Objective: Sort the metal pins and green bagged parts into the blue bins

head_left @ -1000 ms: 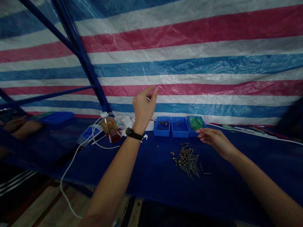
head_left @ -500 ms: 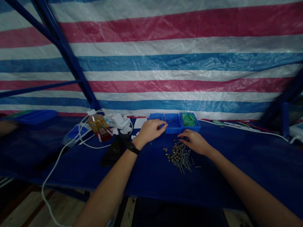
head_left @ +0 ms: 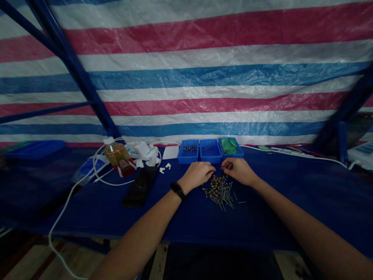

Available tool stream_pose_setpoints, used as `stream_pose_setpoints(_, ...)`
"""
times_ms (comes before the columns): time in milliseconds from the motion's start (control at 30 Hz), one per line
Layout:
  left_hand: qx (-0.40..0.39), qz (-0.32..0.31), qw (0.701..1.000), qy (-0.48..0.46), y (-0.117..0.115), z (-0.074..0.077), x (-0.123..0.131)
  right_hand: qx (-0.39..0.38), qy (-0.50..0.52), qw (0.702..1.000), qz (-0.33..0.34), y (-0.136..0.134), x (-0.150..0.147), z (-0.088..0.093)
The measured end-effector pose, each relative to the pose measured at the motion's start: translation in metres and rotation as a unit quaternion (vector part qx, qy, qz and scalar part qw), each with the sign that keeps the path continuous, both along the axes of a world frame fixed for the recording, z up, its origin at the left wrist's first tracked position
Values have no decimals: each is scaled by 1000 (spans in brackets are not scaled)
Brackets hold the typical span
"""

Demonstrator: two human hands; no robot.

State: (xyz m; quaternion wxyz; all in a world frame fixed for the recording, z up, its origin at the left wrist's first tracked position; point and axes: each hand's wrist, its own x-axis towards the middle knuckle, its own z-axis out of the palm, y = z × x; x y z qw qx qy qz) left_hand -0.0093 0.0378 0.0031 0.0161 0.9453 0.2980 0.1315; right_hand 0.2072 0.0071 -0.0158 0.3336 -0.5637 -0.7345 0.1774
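Note:
My left hand (head_left: 199, 174), with a black band on its wrist, is closed with its fingertips just above the left upper edge of a pile of screws (head_left: 225, 194) and small brass-coloured pieces (head_left: 216, 185). Whatever it pinches, if anything, is hidden. Opposite it, my right hand (head_left: 239, 171) pinches a thin screw that points toward the left fingertips. Behind the hands stand three blue bins: the left bin (head_left: 188, 158) holds small metal parts, the middle bin (head_left: 210, 159) a few thin screws, and the right bin (head_left: 233, 156) a green plastic bag (head_left: 229, 146).
On the left lie a black phone (head_left: 140, 186), white earbuds (head_left: 168, 166), a tilted drink bottle (head_left: 120, 157), white chargers (head_left: 142, 149) and a looping white cable (head_left: 68, 198). Pens (head_left: 287, 151) lie at the back right. Blue frame posts (head_left: 78, 74) and a striped sheet (head_left: 204, 85) stand behind.
My left hand has come away from the bins, moving right and toward me, to the pile. The left bin's contents now show. My right hand has stayed by the pile, its fingers drawn closer together.

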Motion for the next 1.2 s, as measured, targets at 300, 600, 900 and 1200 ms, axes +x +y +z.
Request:
stream_pose_setpoints(300,34,50,976,-209,0,26,-28,60,85,995,-1,-10,-4,14)
stream_pose_setpoints(600,161,264,904,-296,24,41,-71,208,221,952,-49,-31,-29,55)
stream_pose_setpoints(900,129,281,918,-248,20,41,-82,107,191,974,53,60,-65,113)
stream_pose_setpoints(1200,-234,32,968,-85,9,35,-69,112,-7,994,1,7,10,27)
